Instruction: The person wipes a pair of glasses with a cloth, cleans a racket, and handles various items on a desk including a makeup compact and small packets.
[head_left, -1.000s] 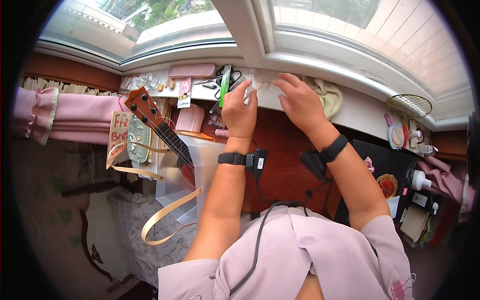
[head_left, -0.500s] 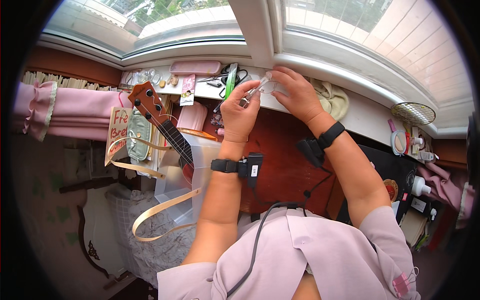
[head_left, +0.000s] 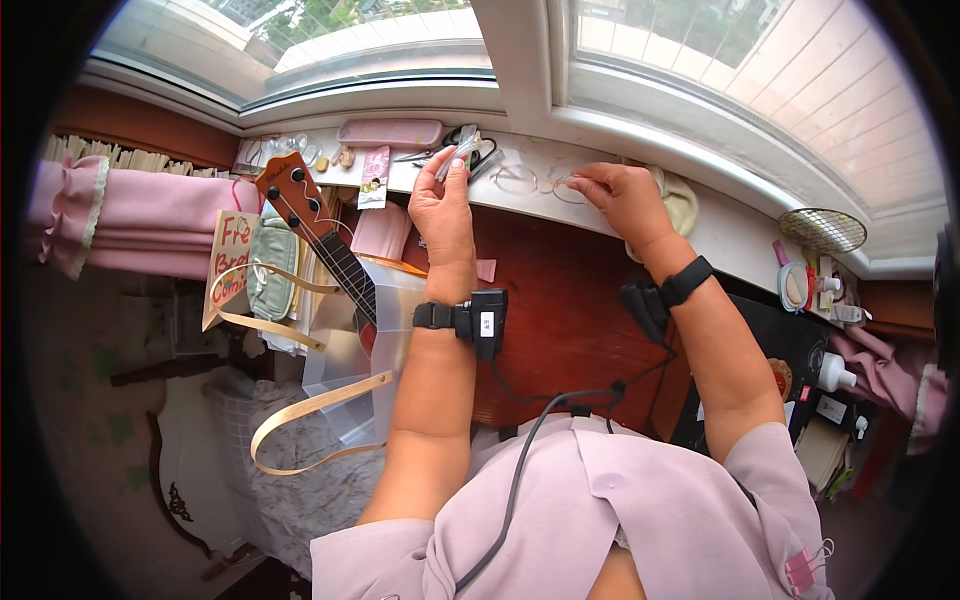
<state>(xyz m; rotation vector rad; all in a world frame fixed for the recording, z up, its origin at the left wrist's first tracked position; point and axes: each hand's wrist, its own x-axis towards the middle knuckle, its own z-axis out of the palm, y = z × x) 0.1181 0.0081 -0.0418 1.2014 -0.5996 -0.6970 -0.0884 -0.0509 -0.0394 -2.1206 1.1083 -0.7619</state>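
Note:
My right hand [head_left: 625,205] pinches a pair of thin-rimmed eyeglasses [head_left: 517,180] by one side, holding them above the white windowsill. Their round clear lenses reach toward my left hand. My left hand [head_left: 442,205] is closed around a small clear, whitish thing [head_left: 464,150], mostly hidden by the fingers; its kind cannot be made out. Just behind that hand lie black-handled scissors [head_left: 487,157] on the sill. A pale yellow-green cloth [head_left: 678,203] lies beside my right hand.
A pink pencil case [head_left: 390,133] and a pink packet [head_left: 374,178] lie on the windowsill [head_left: 540,207]. On the left a ukulele [head_left: 335,258] leans in a translucent bag [head_left: 395,330] with tan handles. A wire-mesh basket [head_left: 823,229] stands right. Below is a red-brown desktop [head_left: 560,290].
My hands have moved apart, the left one leftward and the right one slightly right and down. The eyeglasses now stretch out from my right hand, away from the left.

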